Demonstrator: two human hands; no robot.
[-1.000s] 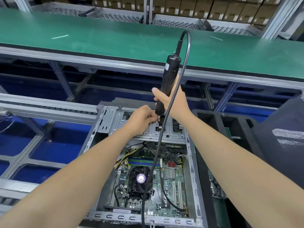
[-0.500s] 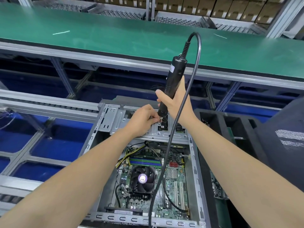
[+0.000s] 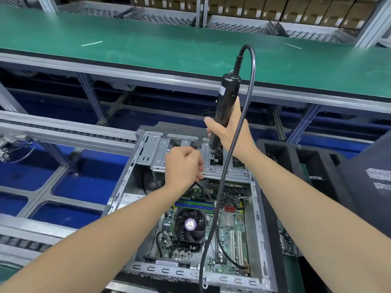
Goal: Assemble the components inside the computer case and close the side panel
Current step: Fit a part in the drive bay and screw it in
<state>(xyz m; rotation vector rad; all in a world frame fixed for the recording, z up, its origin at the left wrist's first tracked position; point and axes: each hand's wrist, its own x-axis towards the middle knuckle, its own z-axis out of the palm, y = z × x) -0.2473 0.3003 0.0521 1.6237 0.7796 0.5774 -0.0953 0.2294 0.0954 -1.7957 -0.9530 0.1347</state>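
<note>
Overhead, across the far side, a green conveyor belt (image 3: 169,51) runs the whole width on an aluminium frame (image 3: 88,96), with brown cartons (image 3: 296,7) stacked behind it. Nearer, the open computer case (image 3: 257,210) lies on its side between the two forearms, its side panel off and the inside facing up. To its right a black foam tray (image 3: 296,153) stands just beside the case wall, and a dark grey panel with vent holes (image 3: 370,178) fills the right edge.

Inside the case the motherboard (image 3: 230,235) covers the near half, with the black CPU fan (image 3: 190,224) on its left part. A silver drive cage (image 3: 182,142) spans the far end.

An electric screwdriver (image 3: 227,98) stands nearly upright over the cage, tilted slightly right at the top. Its tip meets the cage's top plate. Its black cable (image 3: 251,81) loops out of the top and drops down across the motherboard.

The right hand (image 3: 228,132) is wrapped round the lower barrel of the screwdriver, thumb on the left side and fingers hidden behind.

The left hand (image 3: 183,166) hovers over the cage's near edge, its fingers (image 3: 200,168) curled into a loose fist. They are just left of the screwdriver tip and apart from it. Whether they pinch anything is hidden.
</note>
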